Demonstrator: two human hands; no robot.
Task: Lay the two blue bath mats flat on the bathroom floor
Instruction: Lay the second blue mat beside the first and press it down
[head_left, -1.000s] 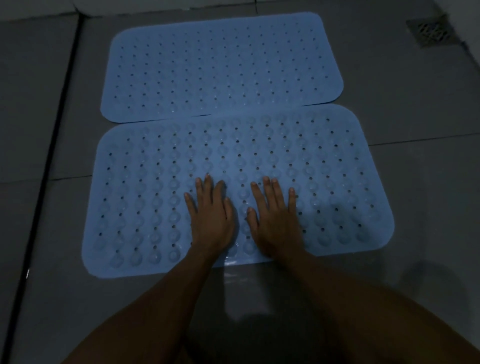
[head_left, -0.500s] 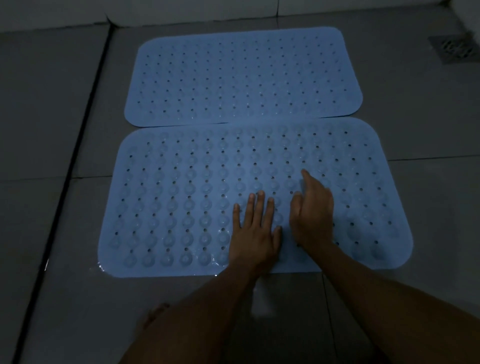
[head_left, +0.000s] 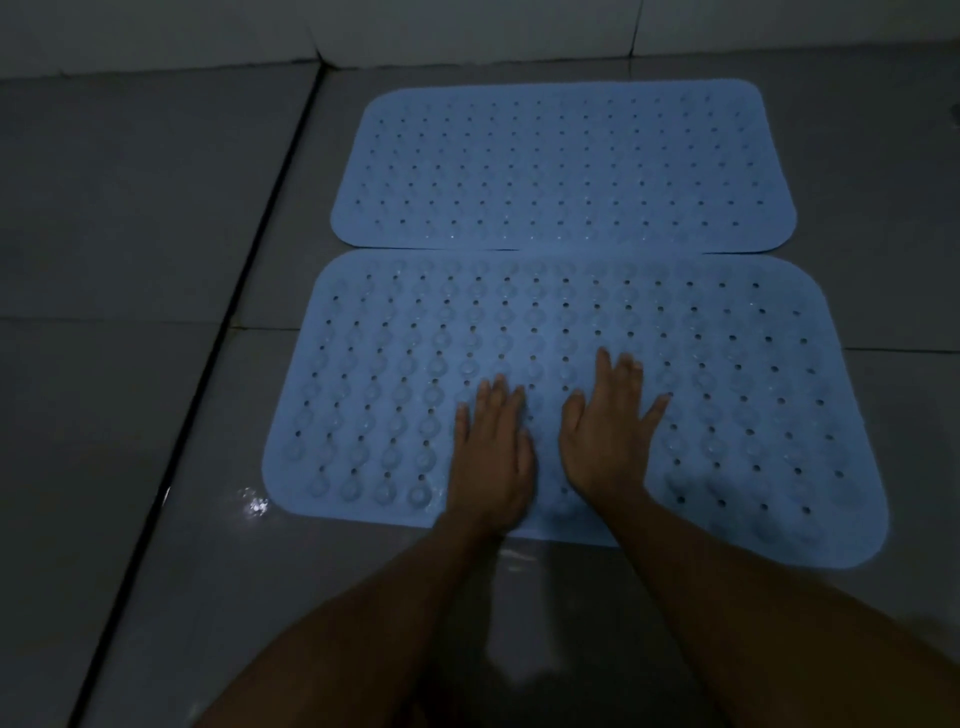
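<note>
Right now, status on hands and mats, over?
Left hand and right hand open, pressing flat on near mat. Far mat flat, edges meeting. Wet patch by near mat's left corner; nothing blocking.

Dim grey tiled floor (head_left: 130, 218), dark groove (head_left: 218, 332), pale wall (head_left: 467, 26).
</note>
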